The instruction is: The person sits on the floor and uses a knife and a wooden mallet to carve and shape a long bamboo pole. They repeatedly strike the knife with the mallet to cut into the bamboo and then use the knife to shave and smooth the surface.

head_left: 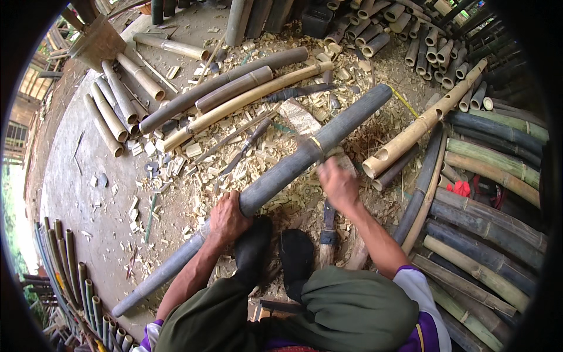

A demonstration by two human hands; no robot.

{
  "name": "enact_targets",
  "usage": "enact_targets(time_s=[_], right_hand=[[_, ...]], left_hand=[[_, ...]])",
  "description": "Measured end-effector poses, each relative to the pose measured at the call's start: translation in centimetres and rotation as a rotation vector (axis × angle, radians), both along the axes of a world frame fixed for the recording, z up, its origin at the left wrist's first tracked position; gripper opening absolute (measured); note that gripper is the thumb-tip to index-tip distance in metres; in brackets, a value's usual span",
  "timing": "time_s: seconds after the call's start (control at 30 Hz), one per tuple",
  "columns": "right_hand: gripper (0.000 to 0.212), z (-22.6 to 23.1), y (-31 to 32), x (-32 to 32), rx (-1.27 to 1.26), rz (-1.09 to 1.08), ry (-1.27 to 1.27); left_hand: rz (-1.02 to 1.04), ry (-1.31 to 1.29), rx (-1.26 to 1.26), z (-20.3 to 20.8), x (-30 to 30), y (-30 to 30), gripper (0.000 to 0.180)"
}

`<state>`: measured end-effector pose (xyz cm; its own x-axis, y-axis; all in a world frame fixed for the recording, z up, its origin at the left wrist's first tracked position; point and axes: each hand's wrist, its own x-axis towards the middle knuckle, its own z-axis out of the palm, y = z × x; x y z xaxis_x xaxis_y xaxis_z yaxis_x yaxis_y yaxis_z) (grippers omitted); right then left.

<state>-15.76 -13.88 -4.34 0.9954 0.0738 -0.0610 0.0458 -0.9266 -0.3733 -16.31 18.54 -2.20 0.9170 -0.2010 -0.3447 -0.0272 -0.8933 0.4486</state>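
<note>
A long grey-black bamboo pole [281, 176] lies diagonally in front of me, its far end up to the right. My left hand [227, 218] is wrapped round the pole near my feet. Beside the pole's middle, my right hand [339, 185] is closed and smeared by motion; what its fingers hold cannot be made out. Just beyond it, a pale cut band [317, 144] shows at a node of the pole. Under the far half lies a wooden block [298, 116]. A knife [245, 146] rests among the shavings, and a tool with a dark wrapped handle [329, 226] stands near my right foot.
Wood chips [182, 217] cover the floor. Cut bamboo lengths [229, 88] lie beyond the pole. To the right are a pale notched bamboo [410, 135], a yellow measuring tape [403, 101] and stacked bamboo [487, 223]. Upright tubes [88, 287] stand at lower left.
</note>
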Motion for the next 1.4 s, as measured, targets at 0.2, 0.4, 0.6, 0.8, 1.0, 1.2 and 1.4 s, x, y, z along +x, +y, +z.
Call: enact_targets(time_s=[0.2,0.4,0.6,0.8,1.0,1.2,1.4], right_hand=[[0.039,1.0,2.3,-1.0,-0.072,0.063,0.021],[0.041,3.7,-0.3,1.3,0.044,-0.098,0.257],[0.041,-0.5,0.0,0.9,-0.082,-0.06,-0.099],[0.041,3.4,-1.3,3.4,0.051,-0.41,0.201],[0.04,7.6,-4.4,0.9,1.216,-0.564,0.254],[0.051,6.7,-3.0,-2.6,1.567,-0.306,0.453],[0.03,4.4,-5.5,-0.2,1.3,-0.375,0.466]], left_hand=[[-0.035,0.091,-0.032,0.2,0.9,0.8,0.049],[-0.036,0.061,-0.04,0.1,0.7,1.1,0.054],[-0.087,0.203,-0.108,0.1,3.1,2.4,0.057],[-0.077,0.306,-0.185,0.4,2.9,2.4,0.06],[-0.078,0.039,0.116,1.1,0.2,2.7,0.079],[0.044,0.015,0.133,0.7,-3.5,4.9,0.085],[0.051,0.172,0.103,0.9,-4.7,8.8,0.068]])
